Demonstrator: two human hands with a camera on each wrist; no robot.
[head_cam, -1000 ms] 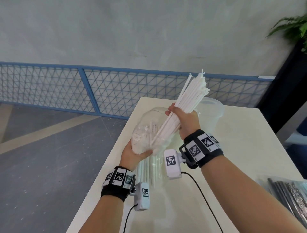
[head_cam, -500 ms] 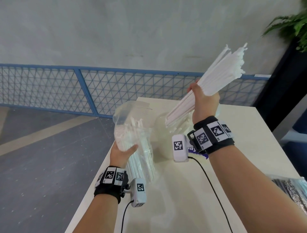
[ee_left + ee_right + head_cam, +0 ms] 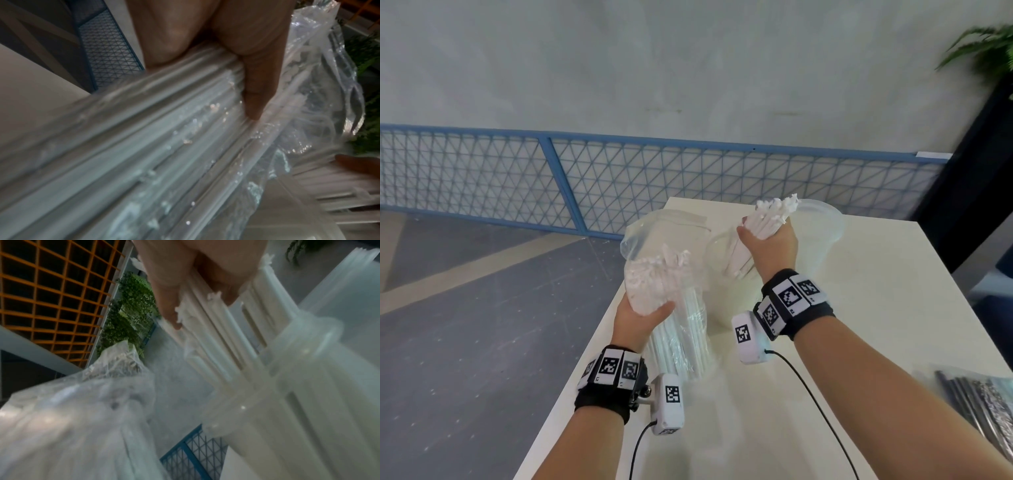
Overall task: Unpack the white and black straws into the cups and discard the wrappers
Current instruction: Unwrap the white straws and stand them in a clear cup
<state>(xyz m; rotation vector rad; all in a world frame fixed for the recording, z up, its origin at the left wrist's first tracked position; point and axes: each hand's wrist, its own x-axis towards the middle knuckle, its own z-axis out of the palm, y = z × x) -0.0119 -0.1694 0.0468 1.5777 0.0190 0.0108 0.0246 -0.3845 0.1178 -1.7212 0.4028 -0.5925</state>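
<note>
My right hand (image 3: 767, 240) grips a bundle of white straws (image 3: 774, 214) whose lower ends stand inside a clear plastic cup (image 3: 717, 274) on the table. The same straws (image 3: 222, 340) enter that cup (image 3: 298, 394) in the right wrist view. A second clear cup (image 3: 822, 233) stands just behind it. My left hand (image 3: 643, 315) holds the clear plastic wrapper (image 3: 664, 236) upright, with more white straws (image 3: 654, 277) still inside. In the left wrist view my thumb (image 3: 255, 91) presses on the wrapped straws (image 3: 144, 146). A pack of black straws (image 3: 979, 401) lies at the table's right edge.
The white table (image 3: 859, 342) has its left edge close to my left wrist, with grey floor below. A blue mesh fence (image 3: 619, 185) runs behind the table. A dark planter with a green plant (image 3: 986, 51) stands at the far right.
My right hand has come down from high at the right and lowered its bundle of white straws into the near cup. The left hand still holds the wrapper, nearly in place.
</note>
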